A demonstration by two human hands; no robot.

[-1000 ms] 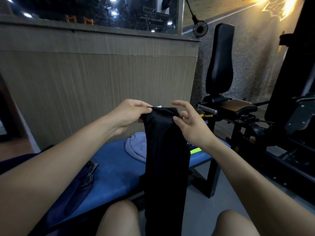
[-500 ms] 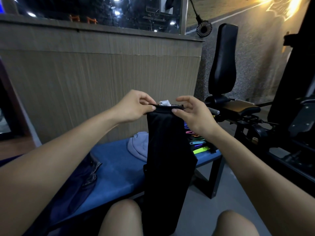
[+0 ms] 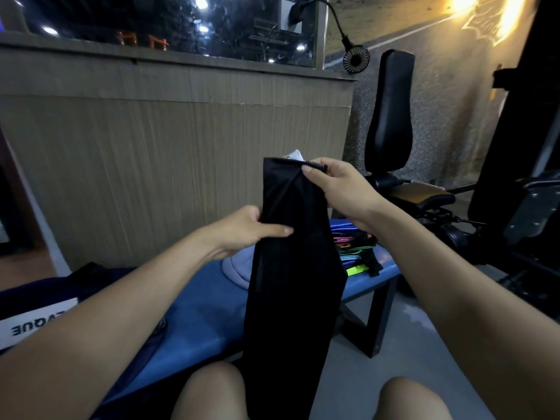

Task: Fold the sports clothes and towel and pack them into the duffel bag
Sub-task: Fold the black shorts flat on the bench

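A long black stretch garment (image 3: 294,268) hangs lengthwise above the blue padded desk (image 3: 194,316), the right hand (image 3: 339,189) pinching its waistband while the left hand (image 3: 245,228) grips one edge lower down, apparently to align a fold.

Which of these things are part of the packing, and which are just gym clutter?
Part of the job:
long black stretchy garment
lilac cloth bundle
bright striped folded clothing

Just lying about:
blue padded bench
black clip-on fan
black padded machine seat
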